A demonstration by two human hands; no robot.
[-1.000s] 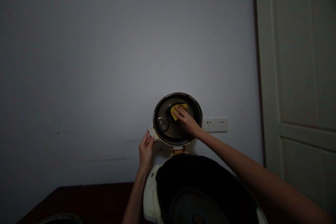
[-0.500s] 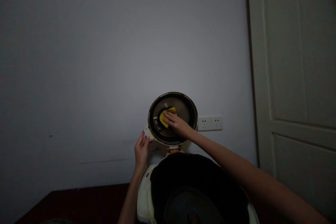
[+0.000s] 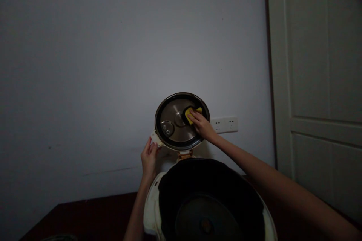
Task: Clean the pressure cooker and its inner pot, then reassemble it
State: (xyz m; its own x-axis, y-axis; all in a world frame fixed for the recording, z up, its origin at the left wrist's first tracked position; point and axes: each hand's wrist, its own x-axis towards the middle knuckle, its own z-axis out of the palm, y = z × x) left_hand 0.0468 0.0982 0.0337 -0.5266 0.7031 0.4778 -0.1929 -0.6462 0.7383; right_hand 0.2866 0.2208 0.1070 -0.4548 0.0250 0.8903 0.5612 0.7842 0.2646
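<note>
A pressure cooker [image 3: 152, 211] with a white body and dark interior stands in front of me, its round lid [image 3: 181, 135] raised on a hinge. My left hand [image 3: 149, 158] grips the white tab [image 3: 155, 138] at the lid's lower left edge, fingers behind and thumb in front. My right hand [image 3: 204, 126] presses a yellow cloth [image 3: 190, 114] against the right part of the lid's metal inner face. A small valve fitting [image 3: 166, 129] shows on the lid's lower left. The cooker's near side runs out of view.
The cooker stands on a dark red table [image 3: 93, 214] against a pale wall [image 3: 113, 64]. A double wall socket [image 3: 224, 124] is just right of the lid. A cream panelled door [image 3: 313, 64] is at the right. Part of a dim round object [image 3: 60, 238] shows at the bottom left.
My right hand has moved the yellow cloth from the lid's centre towards its right side, uncovering the middle and the valve fitting. My left hand keeps its hold on the tab. The view has shifted slightly.
</note>
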